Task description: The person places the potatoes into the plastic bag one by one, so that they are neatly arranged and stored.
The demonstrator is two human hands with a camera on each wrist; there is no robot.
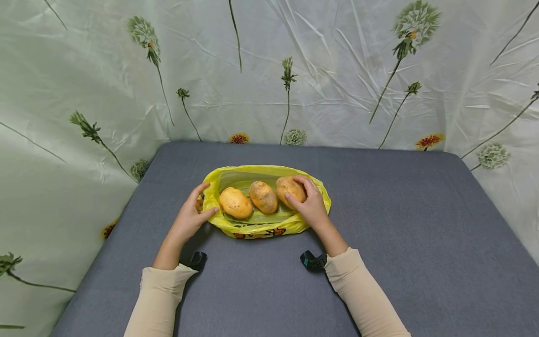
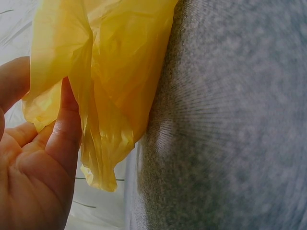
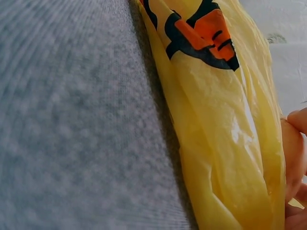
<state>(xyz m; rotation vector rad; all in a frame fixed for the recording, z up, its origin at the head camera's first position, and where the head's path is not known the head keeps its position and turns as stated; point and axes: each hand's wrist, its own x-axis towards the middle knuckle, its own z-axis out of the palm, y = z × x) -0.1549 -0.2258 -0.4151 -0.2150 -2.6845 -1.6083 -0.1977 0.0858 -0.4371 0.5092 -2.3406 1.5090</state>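
Observation:
A yellow plastic bag (image 1: 309, 225) lies on the grey surface with its mouth spread wide. Three potatoes sit in a row in it: a left potato (image 1: 236, 203), a middle potato (image 1: 263, 197) and a right potato (image 1: 290, 191). My right hand (image 1: 312, 204) grips the right potato, thumb on its near side and fingers over its far side. At the bag's left end, my left hand (image 1: 191, 216) holds the rim between thumb and fingers. The left wrist view shows the bag's gathered folds (image 2: 103, 143) against these fingers. In the right wrist view, the bag's side largely hides the held potato (image 3: 293, 155).
The grey cloth-covered table (image 1: 400, 224) extends around the bag. Behind it and along the left hangs a pale curtain (image 1: 252, 93) printed with dandelions. A dark wrist strap (image 1: 313, 260) is on the right wrist, another strap (image 1: 198, 261) on the left.

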